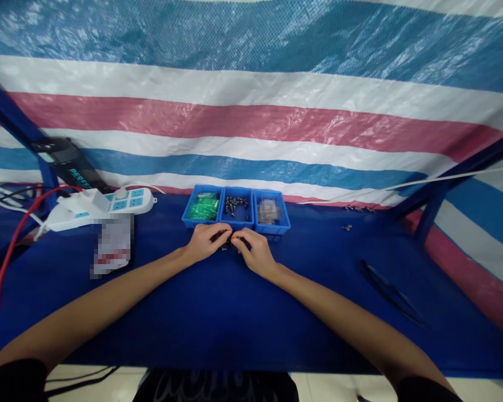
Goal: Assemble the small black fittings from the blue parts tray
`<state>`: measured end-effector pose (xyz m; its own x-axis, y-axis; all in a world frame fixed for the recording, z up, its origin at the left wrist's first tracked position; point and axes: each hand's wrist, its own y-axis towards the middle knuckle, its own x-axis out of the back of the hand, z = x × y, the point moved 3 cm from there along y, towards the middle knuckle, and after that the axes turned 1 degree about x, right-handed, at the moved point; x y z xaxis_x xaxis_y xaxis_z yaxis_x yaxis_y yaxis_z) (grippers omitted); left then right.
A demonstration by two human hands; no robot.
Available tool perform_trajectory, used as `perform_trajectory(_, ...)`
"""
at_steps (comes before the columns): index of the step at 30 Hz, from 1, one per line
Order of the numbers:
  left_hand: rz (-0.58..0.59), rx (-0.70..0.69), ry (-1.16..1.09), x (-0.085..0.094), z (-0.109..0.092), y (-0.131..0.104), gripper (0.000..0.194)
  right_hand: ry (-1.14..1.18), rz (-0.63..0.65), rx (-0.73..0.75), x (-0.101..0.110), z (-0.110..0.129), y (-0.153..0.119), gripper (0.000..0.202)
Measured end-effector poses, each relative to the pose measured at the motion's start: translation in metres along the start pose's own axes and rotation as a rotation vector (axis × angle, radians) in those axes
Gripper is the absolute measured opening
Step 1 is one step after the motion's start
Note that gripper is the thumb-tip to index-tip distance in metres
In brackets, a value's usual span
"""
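My left hand (207, 241) and my right hand (254, 251) meet just in front of three blue bins, fingers pinched close together. Whatever lies between the fingertips is too small and too covered to name. Small dark screw-like pieces (223, 248) lie on the table under my fingertips. Beyond the hands, the middle bin (222, 213) holds several small dark metal pieces (236, 204). In the left bin (188, 223) are green plastic packets (204, 206). Clear, pale plastic pieces (269, 211) fill part of the right bin (272, 229).
A white power strip (140, 200) with plugs and a red cable (8, 268) is at the left, near a dark bottle-shaped container (73, 164) and a blurred packet (114, 245). Rightward lie loose small metal pieces (347, 228) and a dark thin strip-like object (392, 293). Striped sheeting (251, 123) hangs behind.
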<state>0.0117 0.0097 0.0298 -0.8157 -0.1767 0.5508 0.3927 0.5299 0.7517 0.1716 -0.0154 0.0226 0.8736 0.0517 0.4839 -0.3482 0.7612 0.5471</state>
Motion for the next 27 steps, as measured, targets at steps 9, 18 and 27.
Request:
perform_trajectory(9,-0.003,-0.008,0.0,0.0005,-0.001,0.0009,0.009,-0.06,-0.038,0.018,0.0015,0.0025,-0.001,0.037)
perform_trajectory(18,-0.009,-0.022,0.001,0.0002,-0.0019,0.0013,0.007,-0.061,-0.033,0.007,-0.0009,-0.0002,-0.0022,0.045)
perform_trajectory(27,-0.002,-0.016,-0.001,0.0,-0.0009,0.001,0.007,-0.053,-0.045,0.028,-0.0018,-0.0021,-0.0035,0.049)
